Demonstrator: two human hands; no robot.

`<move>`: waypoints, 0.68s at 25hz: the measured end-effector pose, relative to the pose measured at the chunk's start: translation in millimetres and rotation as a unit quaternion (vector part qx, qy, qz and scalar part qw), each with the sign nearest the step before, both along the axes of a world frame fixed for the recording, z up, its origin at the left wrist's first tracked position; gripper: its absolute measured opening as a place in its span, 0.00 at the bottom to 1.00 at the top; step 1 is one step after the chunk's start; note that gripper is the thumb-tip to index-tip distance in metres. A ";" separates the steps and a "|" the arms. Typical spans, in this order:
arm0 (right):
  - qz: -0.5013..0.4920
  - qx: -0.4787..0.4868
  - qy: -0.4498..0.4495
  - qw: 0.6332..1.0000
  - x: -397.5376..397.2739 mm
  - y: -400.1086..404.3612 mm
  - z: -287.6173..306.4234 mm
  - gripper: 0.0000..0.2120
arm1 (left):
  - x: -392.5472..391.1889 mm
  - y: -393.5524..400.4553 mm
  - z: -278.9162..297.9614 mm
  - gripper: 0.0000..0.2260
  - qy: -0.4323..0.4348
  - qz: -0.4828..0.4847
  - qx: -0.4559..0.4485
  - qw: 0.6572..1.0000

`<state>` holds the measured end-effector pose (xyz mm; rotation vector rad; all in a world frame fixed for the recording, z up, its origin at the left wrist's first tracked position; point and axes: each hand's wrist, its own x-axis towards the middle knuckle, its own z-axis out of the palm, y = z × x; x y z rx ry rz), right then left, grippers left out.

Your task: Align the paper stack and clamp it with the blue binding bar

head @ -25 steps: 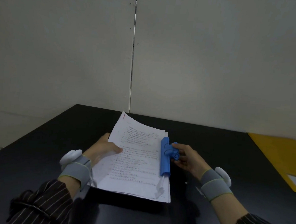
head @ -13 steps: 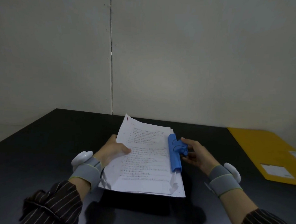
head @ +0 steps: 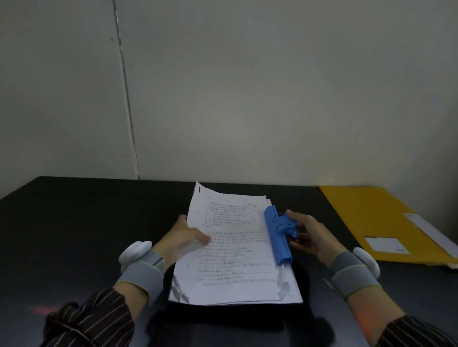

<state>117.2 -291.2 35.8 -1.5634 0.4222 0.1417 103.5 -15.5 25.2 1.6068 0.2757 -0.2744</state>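
Blue binding bar (head: 277, 235) sits along the right edge of the paper stack (head: 234, 248), which lies on the black table (head: 58, 230) in front of the person. Right hand (head: 309, 237) fingers curl onto the bar's lever side, gripping it. Left hand (head: 186, 237) holds the stack's left edge, thumb pressed on the top sheet, fingers under. Top sheets fan slightly at the far right corner. Yellow folder (head: 375, 222) lies well apart at right. Grey wristbands on both wrists.
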 end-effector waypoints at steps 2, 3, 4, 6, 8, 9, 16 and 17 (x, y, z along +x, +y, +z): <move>-0.006 -0.003 0.001 1.000 0.2 -9.1 -2.8 0.18 | 1.3 -8.4 -3.3 0.34 0.006 -0.006 0.008 1.000; -0.009 -0.003 0.001 1.000 0.5 -12.8 -3.8 0.17 | 2.5 -11.7 -5.4 0.35 0.008 -0.010 0.017 1.000; -0.012 -0.003 0.002 1.000 0.6 -16.0 -4.7 0.16 | 3.4 -14.2 -7.2 0.35 0.010 -0.013 0.024 1.000; -0.015 -0.005 0.002 1.000 0.6 -22.1 -6.2 0.16 | 4.6 -19.6 -10.0 0.34 0.013 -0.020 0.030 0.999; -0.017 -0.006 0.003 1.000 0.8 -28.3 -8.1 0.17 | 5.8 -25.3 -12.0 0.33 0.012 -0.026 0.034 0.999; -0.017 -0.007 0.003 1.000 0.7 -30.9 -9.0 0.18 | 6.3 -28.2 -12.6 0.33 0.011 -0.027 0.033 0.999; -0.014 -0.018 0.018 1.000 1.4 -38.3 -10.3 0.14 | 11.1 -38.1 -17.2 0.33 0.000 -0.033 0.058 0.998; -0.012 -0.020 0.021 1.000 1.4 -39.0 -10.8 0.15 | 12.6 -37.9 -17.8 0.32 -0.002 -0.034 0.065 0.997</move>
